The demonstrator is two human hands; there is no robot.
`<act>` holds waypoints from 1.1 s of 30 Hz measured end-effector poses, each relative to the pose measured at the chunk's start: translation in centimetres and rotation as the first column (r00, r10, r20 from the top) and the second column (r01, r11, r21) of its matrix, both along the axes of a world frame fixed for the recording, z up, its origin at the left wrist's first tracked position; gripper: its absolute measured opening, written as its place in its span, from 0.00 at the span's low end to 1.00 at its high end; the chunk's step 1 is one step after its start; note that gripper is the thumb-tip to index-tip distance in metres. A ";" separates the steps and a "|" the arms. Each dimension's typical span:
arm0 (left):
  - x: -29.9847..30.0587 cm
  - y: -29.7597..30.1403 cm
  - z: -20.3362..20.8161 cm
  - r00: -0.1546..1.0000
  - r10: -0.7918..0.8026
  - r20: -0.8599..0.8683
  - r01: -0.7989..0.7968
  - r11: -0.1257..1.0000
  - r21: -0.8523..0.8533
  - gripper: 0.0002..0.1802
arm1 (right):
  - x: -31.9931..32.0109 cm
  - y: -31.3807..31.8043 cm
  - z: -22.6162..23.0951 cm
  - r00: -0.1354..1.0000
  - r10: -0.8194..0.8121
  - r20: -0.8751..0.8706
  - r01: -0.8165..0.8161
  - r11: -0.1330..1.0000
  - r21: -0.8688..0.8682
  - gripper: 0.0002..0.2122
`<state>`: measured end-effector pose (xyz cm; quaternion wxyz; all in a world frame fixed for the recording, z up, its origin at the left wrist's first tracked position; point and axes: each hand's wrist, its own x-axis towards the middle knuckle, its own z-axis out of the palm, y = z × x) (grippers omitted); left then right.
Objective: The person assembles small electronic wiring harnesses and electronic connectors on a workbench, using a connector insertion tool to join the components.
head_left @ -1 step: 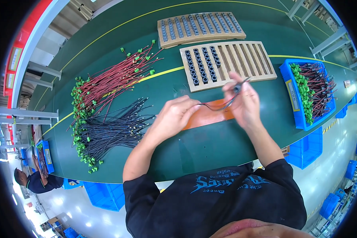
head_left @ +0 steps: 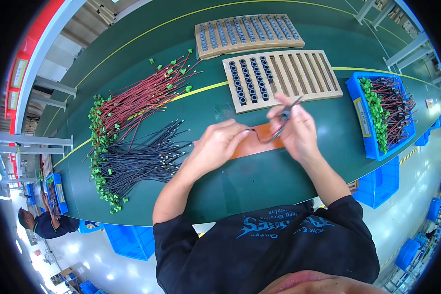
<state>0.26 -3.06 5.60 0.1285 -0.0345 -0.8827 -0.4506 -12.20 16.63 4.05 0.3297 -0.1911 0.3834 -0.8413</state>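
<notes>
My left hand [head_left: 218, 143] is closed, with thumb and forefinger pinched on a thin dark wire [head_left: 253, 130]. The wire bends across to my right hand [head_left: 301, 130], whose fingers close on a dark ring-shaped core [head_left: 285, 115]. Wire ends stick up past the core, between thumb and forefinger. Both hands are above an orange mat [head_left: 245, 148] on the green table [head_left: 264, 183]. Behind my right hand lies a cardboard tray [head_left: 328, 94], its left slots filled with black ring cores [head_left: 252, 83].
Red wires [head_left: 142, 98] and black wires [head_left: 137, 159] with green connectors lie in bundles at left. A second tray [head_left: 250, 49] of grey parts sits farther back. At right stands a blue bin [head_left: 372, 147] of wired assemblies. Another person [head_left: 46, 223] works at far left.
My right hand has shifted slightly left with the core, and the wire between my hands hangs in a deeper bend. My left hand has hardly moved.
</notes>
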 end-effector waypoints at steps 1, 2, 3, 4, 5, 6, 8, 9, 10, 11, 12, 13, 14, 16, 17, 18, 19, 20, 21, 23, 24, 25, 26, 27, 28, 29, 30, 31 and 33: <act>0.1 -0.1 0.1 1.000 -0.002 0.006 0.002 1.000 -0.004 0.08 | 0.7 -0.3 0.1 0.998 0.067 0.010 -0.068 0.998 0.019 0.18; 0.2 -0.2 0.2 0.998 -0.013 0.057 0.015 0.999 -0.035 0.09 | 0.8 -0.3 0.1 0.998 0.067 0.017 -0.067 0.998 0.013 0.18; 0.4 -0.3 0.3 0.994 -0.024 0.107 0.031 0.997 -0.065 0.10 | 0.8 -0.2 0.0 0.995 0.085 0.057 -0.083 0.995 -0.046 0.16; 0.7 -0.6 0.5 0.993 -0.025 0.114 0.033 0.997 -0.070 0.10 | 0.8 -0.2 0.0 0.990 0.106 0.095 -0.096 0.990 -0.107 0.15; 0.9 -0.9 0.6 0.984 -0.004 0.176 0.000 1.000 0.019 0.10 | 0.2 -0.2 0.0 0.991 0.025 0.133 -0.003 0.986 -0.165 0.13; 1.1 -1.2 0.7 0.971 0.012 0.239 -0.038 0.994 0.105 0.11 | -0.5 0.0 -0.1 0.982 -0.061 0.180 0.093 0.981 -0.173 0.13; 1.8 -2.1 0.9 0.936 0.008 0.352 -0.059 0.989 0.137 0.12 | -1.6 0.4 -0.2 0.949 -0.220 0.227 0.252 0.960 -0.125 0.11; 2.0 -2.3 1.0 0.890 0.004 0.456 -0.090 0.982 0.168 0.12 | -1.5 0.4 -0.1 0.946 -0.226 0.230 0.259 0.958 -0.125 0.11; 2.1 -2.3 1.2 0.887 0.003 0.462 -0.102 0.977 0.189 0.13 | -1.3 0.2 -0.1 0.957 -0.233 0.171 0.252 0.962 -0.101 0.11; 2.3 -2.2 1.2 0.885 0.001 0.465 -0.099 0.978 0.186 0.13 | -1.0 0.0 0.1 0.966 -0.235 0.112 0.244 0.967 -0.078 0.11; 2.5 -2.2 1.1 0.905 -0.026 0.425 -0.086 0.966 0.243 0.13 | -0.6 -0.2 0.0 0.981 -0.189 0.034 0.191 0.978 -0.080 0.11; 2.7 -2.2 1.1 0.922 -0.049 0.383 -0.074 0.951 0.300 0.13 | -0.2 -0.3 0.0 0.981 -0.190 0.039 0.193 0.978 -0.081 0.11; 2.7 -2.1 1.1 0.921 -0.052 0.387 -0.072 0.951 0.299 0.13 | 0.2 -0.3 -0.2 0.999 -0.043 -0.018 0.043 0.999 -0.025 0.10; 2.5 -1.8 1.2 0.904 -0.101 0.416 -0.052 0.938 0.341 0.14 | 1.7 -0.8 -0.5 0.978 0.183 -0.105 -0.167 0.975 0.144 0.11; 2.6 -1.6 1.2 0.900 -0.092 0.425 -0.063 0.939 0.337 0.14 | 2.7 -1.2 -0.7 0.955 0.265 -0.136 -0.227 0.943 0.244 0.11; 2.6 -1.6 0.9 0.888 -0.131 0.441 -0.058 0.919 0.390 0.13 | 3.5 -1.6 -1.4 0.925 0.327 -0.193 -0.281 0.931 0.232 0.12; 2.7 -1.5 0.8 0.875 -0.168 0.454 -0.057 0.895 0.442 0.12 | 4.2 -2.1 -2.5 0.934 0.287 -0.213 -0.257 0.954 0.155 0.12; 2.9 -1.4 1.5 0.869 -0.153 0.471 -0.093 0.883 0.460 0.09 | 4.4 -2.4 -2.5 0.951 0.274 -0.143 -0.251 0.954 0.164 0.12; 3.4 -1.8 1.4 0.863 -0.144 0.484 -0.110 0.882 0.458 0.09 | 4.5 -2.8 -2.6 0.963 0.261 -0.071 -0.245 0.954 0.173 0.12; 4.3 -3.1 1.1 0.967 0.003 0.254 -0.076 0.958 0.278 0.14 | 4.0 -3.5 -3.6 0.981 0.168 -0.096 -0.156 0.980 0.119 0.12; 4.9 -4.6 1.5 0.967 -0.004 0.256 -0.015 0.997 0.071 0.21 | 3.7 -3.5 -3.9 0.985 0.157 -0.078 -0.147 0.982 0.117 0.13; 5.6 -5.0 0.9 0.963 0.010 0.270 -0.030 0.997 0.068 0.21 | 3.5 -3.4 -4.1 0.983 0.171 -0.065 -0.163 0.980 0.112 0.13; 6.5 -5.6 -0.2 0.966 0.066 0.251 -0.114 0.977 0.182 0.21 | 3.5 -3.4 -4.1 0.985 0.168 -0.038 -0.164 0.983 0.087 0.13; 7.2 -5.9 -1.2 0.964 0.125 0.236 -0.194 0.936 0.294 0.22 | 3.5 -3.5 -4.1 0.986 0.166 -0.012 -0.165 0.984 0.064 0.12; 7.9 -6.1 -2.0 0.960 0.137 0.246 -0.230 0.886 0.404 0.20 | 3.6 -3.6 -4.0 0.985 0.170 -0.001 -0.170 0.983 0.064 0.12; 8.1 -5.9 -2.5 0.958 0.142 0.251 -0.237 0.883 0.406 0.20 | 3.5 -3.5 -4.3 0.984 0.176 0.005 -0.176 0.982 0.067 0.12; 8.1 -5.6 -2.9 0.963 0.147 0.227 -0.243 0.839 0.486 0.18 | 3.3 -3.4 -4.8 0.983 0.185 -0.014 -0.183 0.981 0.068 0.12; 8.2 -5.4 -3.2 0.967 0.154 0.202 -0.244 0.789 0.563 0.17 | 3.2 -3.4 -5.0 0.981 0.193 -0.033 -0.190 0.979 0.069 0.12; 8.3 -5.1 -3.8 0.968 0.164 0.191 -0.246 0.771 0.587 0.17 | 3.3 -3.2 -4.2 0.977 0.214 -0.020 -0.211 0.971 0.113 0.12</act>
